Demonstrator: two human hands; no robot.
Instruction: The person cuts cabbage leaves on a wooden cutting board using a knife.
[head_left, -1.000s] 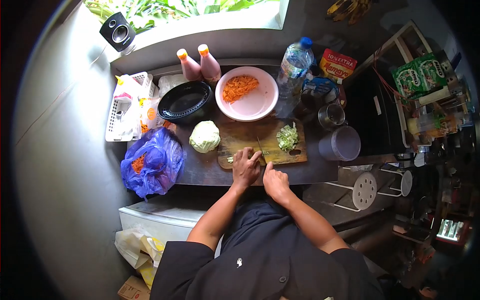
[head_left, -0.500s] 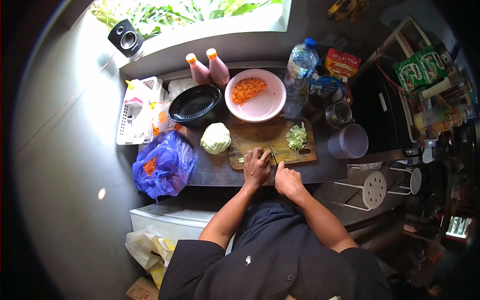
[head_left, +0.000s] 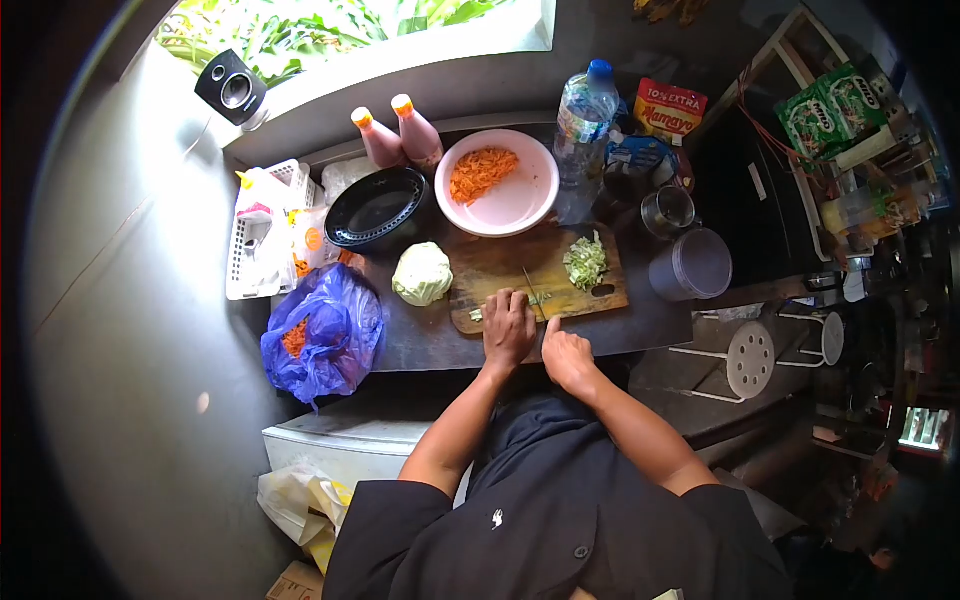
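My right hand (head_left: 567, 355) is closed round the handle of a knife (head_left: 530, 287), its index finger stretched along the top. The blade stands on the wooden cutting board (head_left: 490, 258), right beside my left fingertips. My left hand (head_left: 510, 325) is curled over a piece of cabbage (head_left: 476, 315), mostly hidden beneath it; a pale bit shows at its left. Thin green shreds (head_left: 541, 297) lie just right of the blade. A heap of shredded cabbage (head_left: 585, 262) sits on the board's right part. Left of the board rests a pale cabbage head (head_left: 422, 274).
Behind the board stand a pink bowl (head_left: 530, 205) with shredded carrot (head_left: 482, 174), a black oval basket (head_left: 376, 209) and a water bottle (head_left: 582, 140). A blue plastic bag (head_left: 335, 335) hangs over the table's left front edge. A lidded tub (head_left: 692, 265) stands right.
The camera view has shifted slightly. My hands stay close together at the board, and the knife has moved a little against my left fingers. More green shreds show right of the blade.
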